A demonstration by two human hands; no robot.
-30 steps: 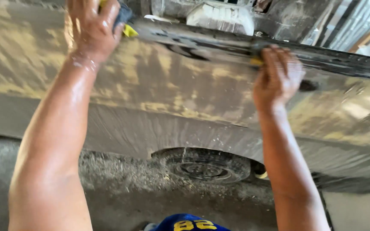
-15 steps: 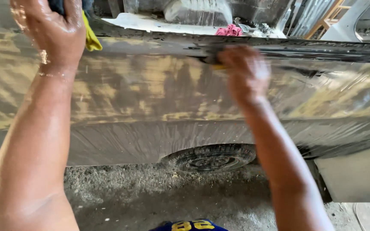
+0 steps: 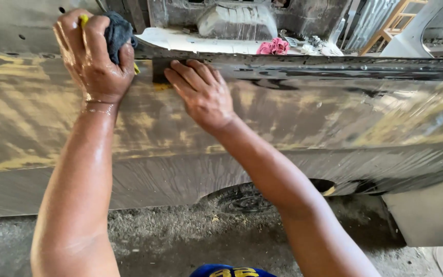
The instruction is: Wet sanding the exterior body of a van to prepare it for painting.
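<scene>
Against the wet, sanded car body panel (image 3: 303, 128) we press our right hand (image 3: 203, 95), fingers flat over a dark sanding block (image 3: 159, 71) just under the panel's top edge, so most of the block is hidden. Our left hand (image 3: 96, 56) is clenched around a dark wet cloth (image 3: 119, 32) with a bit of yellow showing, held touching the panel just beside the block. Yellowish filler patches streak the grey surface. Beyond the top edge we see a pink rag (image 3: 274, 47) lying on a pale sheet, and a wooden frame (image 3: 385, 31) further right. Below, a tyre (image 3: 242, 201) rests on gritty ground under the panel.
</scene>
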